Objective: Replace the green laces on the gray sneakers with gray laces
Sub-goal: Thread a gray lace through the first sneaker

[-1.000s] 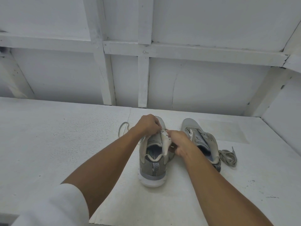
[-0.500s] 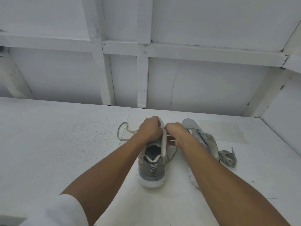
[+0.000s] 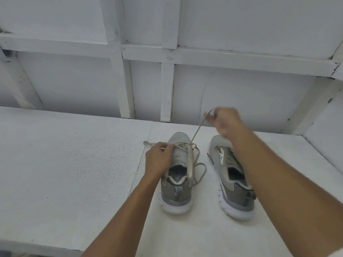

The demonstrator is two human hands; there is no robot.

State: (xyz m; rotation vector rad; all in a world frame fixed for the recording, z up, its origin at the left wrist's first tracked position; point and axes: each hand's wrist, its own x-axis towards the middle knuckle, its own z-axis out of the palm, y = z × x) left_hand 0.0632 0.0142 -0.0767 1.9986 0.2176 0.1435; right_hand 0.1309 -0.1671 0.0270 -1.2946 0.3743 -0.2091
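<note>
Two gray sneakers are set on a white table, heels toward the lower edge of the frame. The centre sneaker is uncovered, while the right-hand sneaker is partly covered by a forearm. A pale lace is threaded through the front eyelets of the centre sneaker. It is gripped at the forefoot by the left hand. One strand is drawn taut, slanting up to the right hand, which is raised, blurred, and pinching it. A slack loop is laid between the two shoes. The upper half is filled by a white framed wall.
</note>
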